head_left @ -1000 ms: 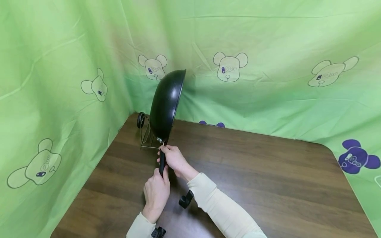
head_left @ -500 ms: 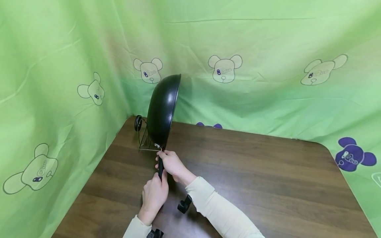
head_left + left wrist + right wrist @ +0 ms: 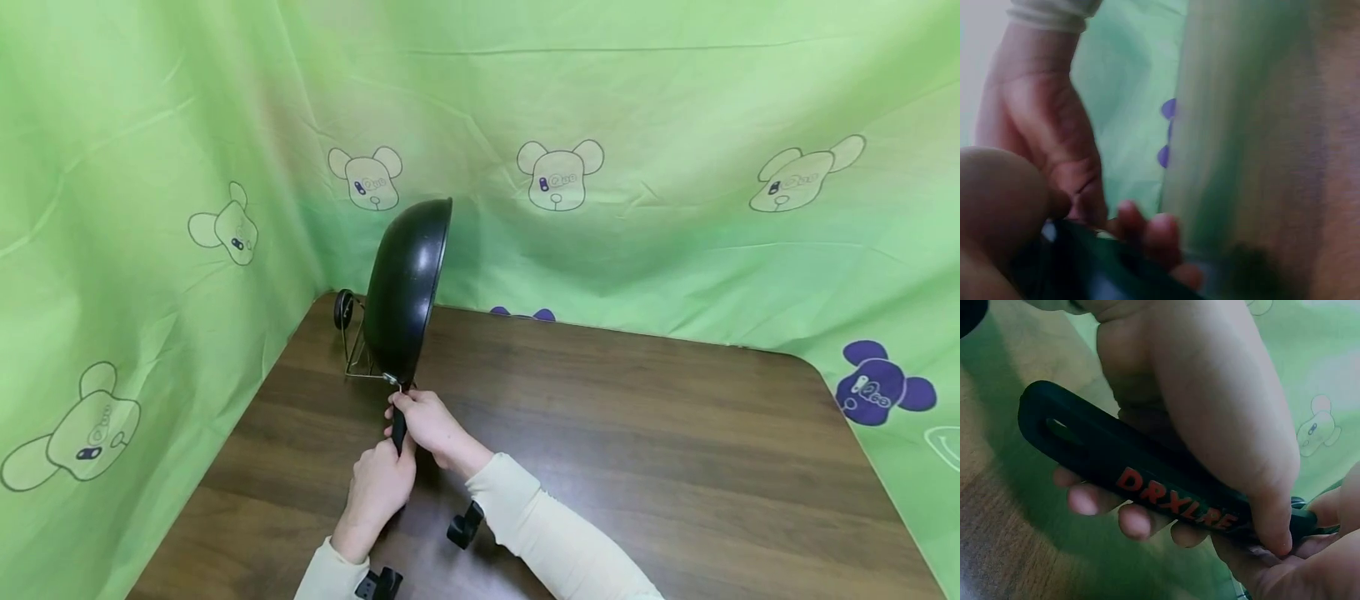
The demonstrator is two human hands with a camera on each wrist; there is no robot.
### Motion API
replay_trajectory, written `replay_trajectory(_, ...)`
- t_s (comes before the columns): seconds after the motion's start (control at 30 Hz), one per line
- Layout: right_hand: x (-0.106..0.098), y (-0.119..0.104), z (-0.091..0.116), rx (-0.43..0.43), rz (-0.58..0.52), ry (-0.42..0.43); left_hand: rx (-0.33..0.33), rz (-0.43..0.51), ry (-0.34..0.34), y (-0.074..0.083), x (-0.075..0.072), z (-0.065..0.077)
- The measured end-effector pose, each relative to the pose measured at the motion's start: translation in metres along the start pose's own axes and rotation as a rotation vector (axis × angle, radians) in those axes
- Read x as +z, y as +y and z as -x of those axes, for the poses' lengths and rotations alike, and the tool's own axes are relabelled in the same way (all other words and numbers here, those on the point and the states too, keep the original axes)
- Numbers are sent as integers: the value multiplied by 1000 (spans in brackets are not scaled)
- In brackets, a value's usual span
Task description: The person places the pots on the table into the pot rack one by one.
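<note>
A black wok (image 3: 401, 287) stands on its side, rounded back facing left, with its handle toward me. My left hand (image 3: 378, 483) grips the lower part of the black handle (image 3: 399, 427). Higher up, close to the wok, the fingers of my right hand (image 3: 433, 425) hold the same handle. In the right wrist view, orange letters and a hole in its end show on the handle (image 3: 1104, 452), with the left hand's fingers wrapped under it. The left wrist view is blurred, with the right hand (image 3: 1047, 125) beyond the left thumb. The wok's inside is hidden.
A thin wire rack (image 3: 363, 376) stands behind and left of the wok, partly hidden by it; a round black part (image 3: 342, 310) tops it. Everything is on a brown wooden table (image 3: 637, 433), walled by green printed cloth (image 3: 637, 100) at the left and back.
The wok has come slightly down and toward me, and both hands have moved with it, keeping their hold on the handle. The head view has shifted a little.
</note>
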State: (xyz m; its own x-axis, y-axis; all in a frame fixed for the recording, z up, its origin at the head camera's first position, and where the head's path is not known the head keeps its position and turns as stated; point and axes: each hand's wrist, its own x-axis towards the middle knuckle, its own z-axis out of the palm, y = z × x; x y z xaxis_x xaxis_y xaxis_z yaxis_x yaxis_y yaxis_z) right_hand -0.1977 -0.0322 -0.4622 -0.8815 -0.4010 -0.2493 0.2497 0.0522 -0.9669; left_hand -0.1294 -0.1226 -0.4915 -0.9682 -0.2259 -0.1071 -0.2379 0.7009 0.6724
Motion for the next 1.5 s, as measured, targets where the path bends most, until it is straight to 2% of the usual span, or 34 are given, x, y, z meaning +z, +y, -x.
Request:
replay_trajectory(0.1, -2, 0, 0, -1, 9, -2, -4, 28, -91, 2, -6, -2)
replay_trajectory(0.17, -3, 1, 0, 1, 10, -9, 8, 16, -122, 3, -11, -3)
replay_trajectory(0.3, -5, 2, 4, -3, -5, -22, 25, -27, -138, 3, -15, -4)
replay_trajectory(0.4, -5, 3, 8, -3, 0, -29, 24, -19, -147, 2, -18, -2)
replay_trajectory(0.57, -7, 3, 12, -22, 68, -15, 64, 5, -175, 2, -23, -1)
replay_trajectory(0.67, -9, 3, 13, -36, 102, -14, 70, -12, -185, 3, -25, -1)
replay_trajectory(0.83, -10, 3, 14, -29, 80, -29, 92, -139, -108, 8, -32, 0)
replay_trajectory(0.9, -10, 3, 15, -29, 71, -33, 113, -191, -45, 11, -37, 1)
replay_trajectory(1.03, -12, 4, 16, -19, 74, -68, 146, -233, 92, 19, -46, 2)
replay_trajectory(1.17, -21, 8, 16, 0, 79, -124, 240, -202, 234, 27, -52, 2)
replay_trajectory(1.27, -32, 10, 16, -21, 78, -178, 334, -138, 297, 36, -53, -1)
replay_trajectory(1.4, -52, 9, 21, -57, 136, -179, 434, -42, 307, 50, -52, -5)
replay_trajectory(1.5, -70, 9, 30, -50, 207, -104, 488, 10, 290, 60, -51, -7)
